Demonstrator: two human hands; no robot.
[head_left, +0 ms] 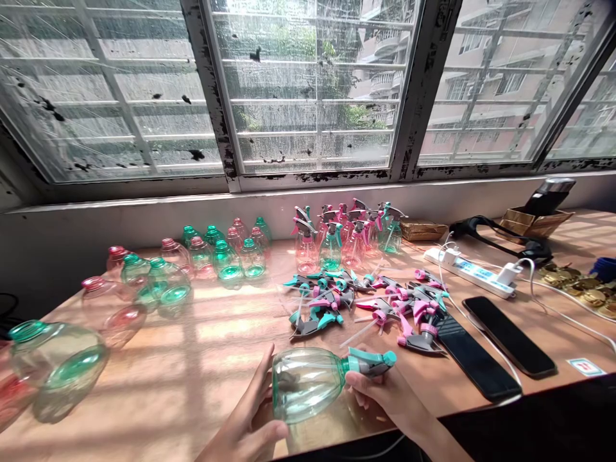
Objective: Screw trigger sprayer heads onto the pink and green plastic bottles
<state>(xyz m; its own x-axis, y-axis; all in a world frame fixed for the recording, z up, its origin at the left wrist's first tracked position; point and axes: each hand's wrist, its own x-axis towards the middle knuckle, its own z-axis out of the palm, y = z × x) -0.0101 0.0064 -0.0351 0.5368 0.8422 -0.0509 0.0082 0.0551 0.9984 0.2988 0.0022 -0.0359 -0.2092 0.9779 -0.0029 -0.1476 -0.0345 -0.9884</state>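
Observation:
A clear green spray bottle (308, 384) is held on its side above the front edge of the table, with a green and grey trigger head (370, 363) on its neck. My right hand (378, 391) is closed around the neck and trigger head, thumb on the collar. At the bottle's base, my left hand (248, 417) has its thumb and fingers spread; whether it touches the base I cannot tell. Just beyond lie loose trigger heads in two piles, a mostly green one (315, 321) and a mostly pink one (418, 314), with thin tubes attached.
Headless green and pink bottles (228, 262) stand at the left and back. Bottles with trigger heads (353, 247) are grouped near the window wall. Rightward lie two phones (510, 337), a power strip (474, 273) with cables, a black strap (500, 237), and gold-coloured pieces (577, 285).

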